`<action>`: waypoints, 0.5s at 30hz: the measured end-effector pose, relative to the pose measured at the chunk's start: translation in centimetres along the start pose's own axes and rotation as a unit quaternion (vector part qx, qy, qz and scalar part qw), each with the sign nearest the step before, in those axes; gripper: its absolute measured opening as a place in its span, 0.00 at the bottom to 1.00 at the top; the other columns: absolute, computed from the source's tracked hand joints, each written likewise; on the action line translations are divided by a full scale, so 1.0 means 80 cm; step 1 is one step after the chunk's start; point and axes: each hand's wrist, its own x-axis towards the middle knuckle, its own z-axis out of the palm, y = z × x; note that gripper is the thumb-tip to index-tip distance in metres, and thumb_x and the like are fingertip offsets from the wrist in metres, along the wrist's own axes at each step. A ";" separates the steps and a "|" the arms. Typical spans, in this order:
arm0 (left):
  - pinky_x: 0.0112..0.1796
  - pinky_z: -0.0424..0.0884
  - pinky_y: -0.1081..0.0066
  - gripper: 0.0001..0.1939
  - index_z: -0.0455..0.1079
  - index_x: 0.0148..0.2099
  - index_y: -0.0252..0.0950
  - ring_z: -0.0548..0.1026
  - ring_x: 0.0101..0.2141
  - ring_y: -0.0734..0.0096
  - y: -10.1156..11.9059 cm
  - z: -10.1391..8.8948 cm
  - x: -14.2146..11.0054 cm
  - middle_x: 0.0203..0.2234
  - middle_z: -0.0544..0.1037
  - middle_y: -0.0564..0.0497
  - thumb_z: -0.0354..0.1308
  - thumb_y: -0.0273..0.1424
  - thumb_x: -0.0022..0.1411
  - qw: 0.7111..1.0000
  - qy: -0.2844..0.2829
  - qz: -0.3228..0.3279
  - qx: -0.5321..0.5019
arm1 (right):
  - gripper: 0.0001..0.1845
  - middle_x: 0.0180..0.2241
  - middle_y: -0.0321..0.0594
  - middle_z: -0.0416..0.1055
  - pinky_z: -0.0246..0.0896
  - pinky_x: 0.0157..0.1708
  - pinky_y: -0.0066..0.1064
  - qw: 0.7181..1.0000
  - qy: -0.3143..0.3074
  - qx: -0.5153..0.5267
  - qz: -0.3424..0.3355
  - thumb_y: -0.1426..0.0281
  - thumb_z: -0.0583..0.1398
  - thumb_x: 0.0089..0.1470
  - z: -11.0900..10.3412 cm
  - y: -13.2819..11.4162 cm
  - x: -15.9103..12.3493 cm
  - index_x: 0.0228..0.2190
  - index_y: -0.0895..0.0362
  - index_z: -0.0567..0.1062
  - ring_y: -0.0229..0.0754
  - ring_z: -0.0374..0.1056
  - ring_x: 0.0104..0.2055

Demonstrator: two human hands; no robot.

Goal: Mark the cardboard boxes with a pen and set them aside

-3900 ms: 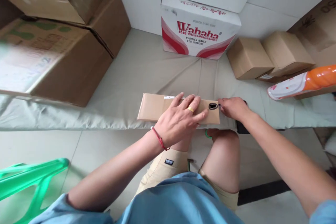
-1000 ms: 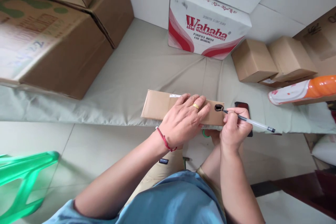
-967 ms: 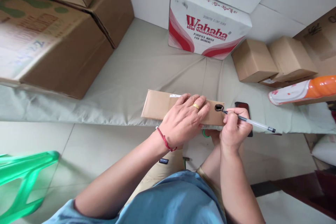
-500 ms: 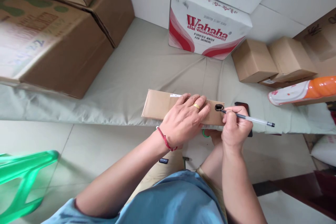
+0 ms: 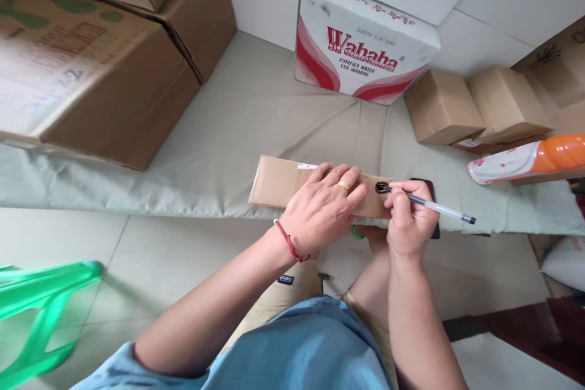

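Note:
A long, narrow cardboard box [image 5: 274, 181] lies at the front edge of the covered bench. Spread over its middle, my left hand [image 5: 322, 207] clasps the box from above, with the thumb mostly hidden at the near side. A pen [image 5: 441, 209] with a clear barrel and a dark end cap is pinched in my right hand [image 5: 411, 216]. Its tip meets a dark oval patch [image 5: 382, 187] near the box's right end; whether that is a hole or ink I cannot tell. Partly behind my right hand lies a dark phone-like object [image 5: 426, 186].
A Wahaha water carton [image 5: 363, 52] stands against the wall. Large cartons [image 5: 123, 97] are at the left, and small boxes [image 5: 445, 106] at the right beside an orange-and-white bottle [image 5: 525, 158]. A green plastic stool [image 5: 50, 304] stands on the floor at the left.
The pen's tip has moved slightly left and up into the dark oval patch, and my right fingers have shifted with it. My left hand and the box keep their places.

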 end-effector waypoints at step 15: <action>0.64 0.69 0.52 0.21 0.72 0.60 0.34 0.77 0.61 0.50 0.000 0.002 0.000 0.64 0.78 0.38 0.68 0.29 0.67 1.000 0.011 0.005 0.008 | 0.07 0.22 0.30 0.70 0.63 0.31 0.31 0.999 -0.037 -0.015 -0.005 0.68 0.62 0.62 0.001 -0.003 -0.001 0.32 0.54 0.79 0.37 0.65 0.24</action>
